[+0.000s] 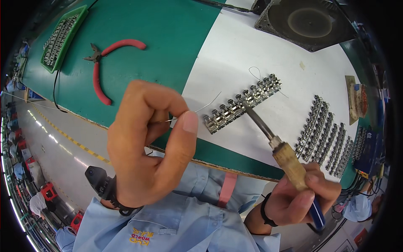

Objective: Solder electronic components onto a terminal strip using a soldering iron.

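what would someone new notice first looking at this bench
The left hand fills the middle of the picture, pinching a thin wire. To its right, the right hand holds a soldering iron by its wooden handle, tip on a row of small metal parts lying on the white sheet. Red-handled cutters lie on the green table at upper left.

Connector strip (242,103) on white sheet (235,54), more strips (325,136) to its right, pliers (105,63) left, tray (63,38) far left

Left hand (147,145) pinches solder wire (201,108); right hand (300,197) holds soldering iron (268,134) on connector row (241,103).
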`<state>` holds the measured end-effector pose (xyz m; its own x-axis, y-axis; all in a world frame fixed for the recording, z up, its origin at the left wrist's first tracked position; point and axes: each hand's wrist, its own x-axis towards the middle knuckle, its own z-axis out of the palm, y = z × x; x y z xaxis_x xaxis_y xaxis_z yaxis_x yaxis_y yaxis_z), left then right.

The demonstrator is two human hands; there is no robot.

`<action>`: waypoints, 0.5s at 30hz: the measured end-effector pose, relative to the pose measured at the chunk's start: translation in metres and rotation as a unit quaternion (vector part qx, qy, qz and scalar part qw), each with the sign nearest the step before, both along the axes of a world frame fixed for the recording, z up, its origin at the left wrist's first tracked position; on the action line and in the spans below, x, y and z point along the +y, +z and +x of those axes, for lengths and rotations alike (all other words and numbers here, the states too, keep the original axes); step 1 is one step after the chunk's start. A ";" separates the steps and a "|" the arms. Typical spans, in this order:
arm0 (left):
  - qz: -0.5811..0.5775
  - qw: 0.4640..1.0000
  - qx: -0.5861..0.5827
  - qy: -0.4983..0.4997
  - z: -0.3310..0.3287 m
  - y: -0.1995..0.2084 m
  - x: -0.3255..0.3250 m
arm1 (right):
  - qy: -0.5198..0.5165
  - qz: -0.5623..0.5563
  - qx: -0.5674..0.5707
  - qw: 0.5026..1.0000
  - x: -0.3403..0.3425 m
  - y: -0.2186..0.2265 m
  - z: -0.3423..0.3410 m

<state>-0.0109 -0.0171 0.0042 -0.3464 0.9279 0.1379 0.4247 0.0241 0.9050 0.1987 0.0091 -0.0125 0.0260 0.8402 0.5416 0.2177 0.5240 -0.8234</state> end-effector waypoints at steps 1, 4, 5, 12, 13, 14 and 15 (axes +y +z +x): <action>-0.007 1.000 -0.005 0.001 0.000 0.000 -0.001 | 0.006 0.022 -0.002 1.000 -0.001 -0.001 0.001; 0.022 0.998 0.033 -0.042 -0.004 -0.005 0.003 | 0.021 0.073 -0.028 0.997 -0.004 -0.005 0.003; 0.048 0.995 0.052 -0.066 -0.005 -0.008 0.005 | 0.028 0.074 -0.026 0.997 -0.005 -0.005 0.003; 0.077 0.988 0.101 -0.089 -0.007 -0.015 0.011 | 0.032 0.070 -0.069 0.995 -0.009 -0.003 0.001; 0.078 0.987 0.106 -0.090 -0.008 -0.015 0.011 | 0.032 0.070 -0.071 0.995 -0.009 -0.003 0.000; 0.076 0.987 0.107 -0.091 -0.008 -0.014 0.011 | 0.032 0.070 -0.073 0.994 -0.009 -0.003 0.000; 0.074 0.987 0.109 -0.091 -0.008 -0.014 0.011 | 0.032 0.069 -0.075 0.994 -0.008 -0.002 -0.001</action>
